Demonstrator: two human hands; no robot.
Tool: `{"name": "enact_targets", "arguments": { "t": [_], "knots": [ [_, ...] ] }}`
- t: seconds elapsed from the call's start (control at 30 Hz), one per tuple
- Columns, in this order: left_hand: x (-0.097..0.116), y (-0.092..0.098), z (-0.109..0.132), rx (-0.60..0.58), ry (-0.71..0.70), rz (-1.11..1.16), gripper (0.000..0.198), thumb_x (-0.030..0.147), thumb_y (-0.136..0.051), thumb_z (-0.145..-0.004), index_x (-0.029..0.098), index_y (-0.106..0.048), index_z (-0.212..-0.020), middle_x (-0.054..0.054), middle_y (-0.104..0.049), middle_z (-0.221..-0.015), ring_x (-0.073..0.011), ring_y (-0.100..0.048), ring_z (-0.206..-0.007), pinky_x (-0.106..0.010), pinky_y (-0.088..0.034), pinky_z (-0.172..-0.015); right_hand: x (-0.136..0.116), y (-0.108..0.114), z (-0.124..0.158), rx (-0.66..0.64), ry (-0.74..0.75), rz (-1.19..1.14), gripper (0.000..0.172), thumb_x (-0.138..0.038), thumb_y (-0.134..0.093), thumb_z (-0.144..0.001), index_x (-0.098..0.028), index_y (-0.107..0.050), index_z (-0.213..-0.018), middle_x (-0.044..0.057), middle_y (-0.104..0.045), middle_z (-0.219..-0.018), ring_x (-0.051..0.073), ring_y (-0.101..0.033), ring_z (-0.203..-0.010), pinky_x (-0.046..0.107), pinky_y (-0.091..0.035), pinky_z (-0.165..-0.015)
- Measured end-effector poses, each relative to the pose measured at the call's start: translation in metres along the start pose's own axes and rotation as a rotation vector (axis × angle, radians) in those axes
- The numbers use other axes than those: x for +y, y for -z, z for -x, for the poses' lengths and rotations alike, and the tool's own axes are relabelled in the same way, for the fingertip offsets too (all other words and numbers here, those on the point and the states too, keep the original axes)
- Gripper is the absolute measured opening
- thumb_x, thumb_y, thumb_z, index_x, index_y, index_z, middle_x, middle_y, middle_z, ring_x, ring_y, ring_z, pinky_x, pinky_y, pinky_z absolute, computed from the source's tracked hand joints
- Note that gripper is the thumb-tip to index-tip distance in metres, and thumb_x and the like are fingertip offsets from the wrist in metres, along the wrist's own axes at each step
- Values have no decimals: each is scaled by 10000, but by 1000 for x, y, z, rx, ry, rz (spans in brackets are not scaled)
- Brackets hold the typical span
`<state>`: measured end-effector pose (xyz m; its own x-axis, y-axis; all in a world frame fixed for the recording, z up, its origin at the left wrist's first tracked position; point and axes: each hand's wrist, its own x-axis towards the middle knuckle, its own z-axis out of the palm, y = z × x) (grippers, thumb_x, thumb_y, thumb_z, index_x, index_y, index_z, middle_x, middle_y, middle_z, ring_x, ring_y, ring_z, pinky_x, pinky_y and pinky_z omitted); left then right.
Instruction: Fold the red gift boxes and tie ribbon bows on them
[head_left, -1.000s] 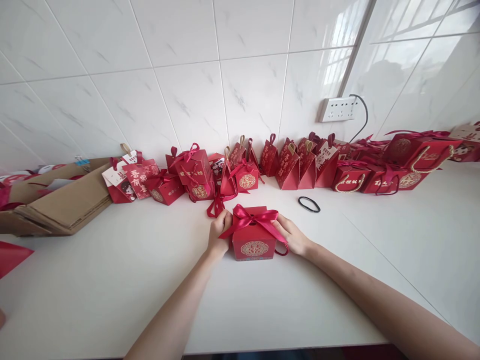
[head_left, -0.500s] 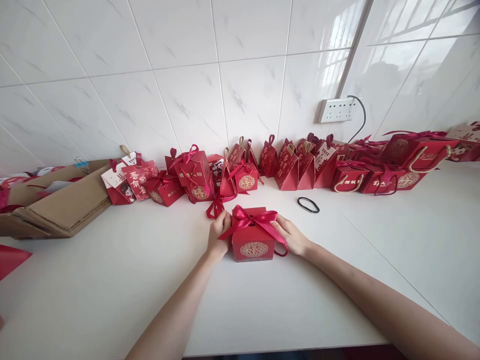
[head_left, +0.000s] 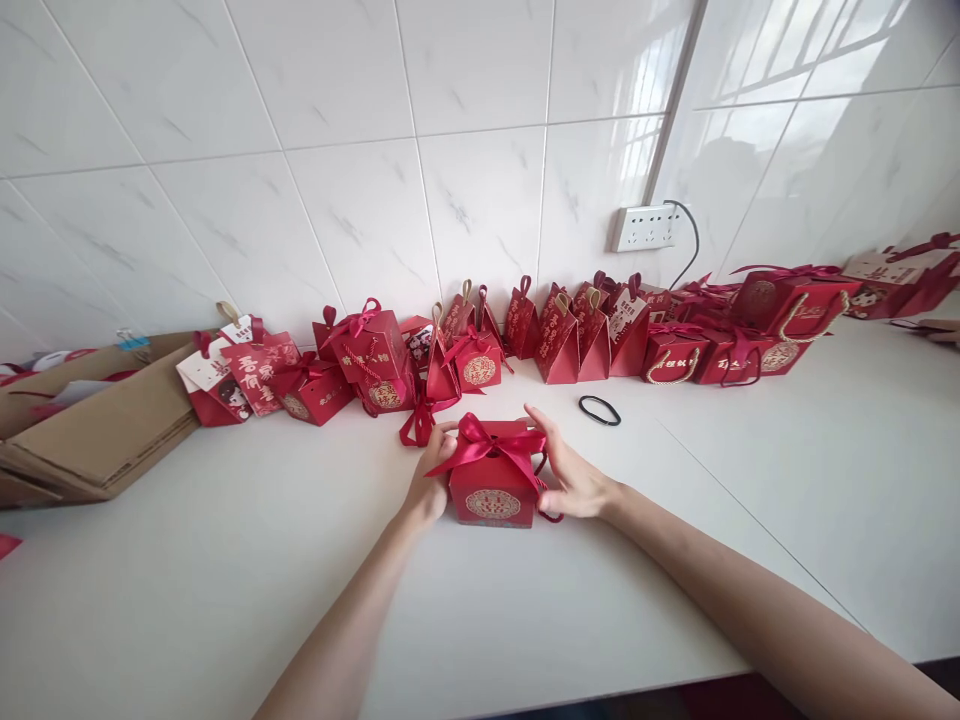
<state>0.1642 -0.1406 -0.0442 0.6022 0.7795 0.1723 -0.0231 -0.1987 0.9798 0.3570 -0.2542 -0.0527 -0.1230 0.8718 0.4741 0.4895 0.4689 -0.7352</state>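
Observation:
A red gift box [head_left: 492, 480] with a gold round emblem stands upright on the white table in front of me. A glossy red ribbon bow [head_left: 489, 447] is tied across its top. My left hand [head_left: 433, 475] is closed against the box's left side, its fingers partly hidden behind it. At the right side is my right hand [head_left: 571, 472], fingers spread and thumb apart, beside the box. A twisted red rope handle [head_left: 551, 516] hangs near that thumb. Whether the thumb presses on the box or only on the rope, I cannot tell.
Several finished red gift boxes [head_left: 480, 368] line the wall. A cardboard carton [head_left: 112, 430] with paper pieces lies at the left. Beyond my right hand is a black band [head_left: 599, 410]. A power strip [head_left: 645, 229] with a dark cable is on the tiled wall.
My right hand's fingers have spread from the bow's end, and its thumb now sits lower by the rope. The left hand stays at the box. The view has shifted slightly right.

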Motion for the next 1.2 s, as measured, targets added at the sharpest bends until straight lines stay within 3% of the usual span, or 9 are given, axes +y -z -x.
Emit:
{"name": "enact_targets", "arguments": {
  "t": [0.13, 0.3, 0.47, 0.63, 0.83, 1.07, 1.2],
  "knots": [
    [4, -7, 4, -112, -59, 24, 581, 695, -433, -788, 204, -537, -1082, -88, -632, -1026, -247, -610, -930, -354, -495, -780, 1, 0, -1, -5, 67, 148, 1246, -626, -700, -667, -133, 106, -1479, 275, -306, -1407, 376, -440, -1250, 540, -379, -1017],
    [11, -1, 3, -109, -84, -14, 452, 540, -494, -831, 203, -574, -1121, -97, -567, -1231, -264, -457, -1244, -375, -392, -1016, 0, 7, -6, 37, 81, 180, 1237, -486, -745, -687, -177, 159, -1473, 260, -353, -1401, 355, -457, -1251, 536, -426, -978],
    [21, 3, -2, -20, -143, -28, 454, 455, -589, -742, 185, -570, -1107, -98, -605, -1172, -274, -541, -1142, -365, -455, -919, 0, 10, -8, 53, 68, 151, 1117, -452, -702, -773, -228, 135, -1479, 258, -249, -1496, 350, -335, -1368, 576, -347, -1055],
    [21, -18, -15, 93, -211, -5, 377, 408, -558, -766, 206, -556, -1084, -74, -618, -1139, -248, -560, -1097, -351, -449, -932, 0, 10, -9, 125, 97, 153, 972, -357, -648, -832, -265, 59, -1493, 204, -123, -1558, 317, -229, -1421, 564, -325, -1087],
    [17, -22, -10, 33, -270, -47, 445, 444, -512, -845, 216, -497, -1226, -89, -559, -1277, -257, -483, -1242, -354, -398, -1028, 1, 11, -4, 133, 128, 121, 959, -284, -630, -842, -316, 83, -1483, 157, -65, -1578, 298, -179, -1435, 534, -365, -1072],
    [19, -20, -3, 53, -282, -126, 589, 367, -640, -785, 260, -385, -1306, -98, -476, -1348, -254, -483, -1246, -402, -423, -1037, -7, 18, -3, 45, 94, 181, 988, -262, -624, -801, -296, 88, -1486, 132, -70, -1581, 326, -168, -1436, 517, -400, -1049],
    [13, -23, -6, 71, -374, -132, 652, 296, -695, -746, 256, -363, -1306, -114, -453, -1365, -272, -404, -1320, -424, -387, -1072, -11, 23, 0, 1, 115, 169, 1011, -448, -630, -802, -276, 95, -1485, 146, -22, -1582, 339, -139, -1440, 528, -379, -1050]
  ]
}}
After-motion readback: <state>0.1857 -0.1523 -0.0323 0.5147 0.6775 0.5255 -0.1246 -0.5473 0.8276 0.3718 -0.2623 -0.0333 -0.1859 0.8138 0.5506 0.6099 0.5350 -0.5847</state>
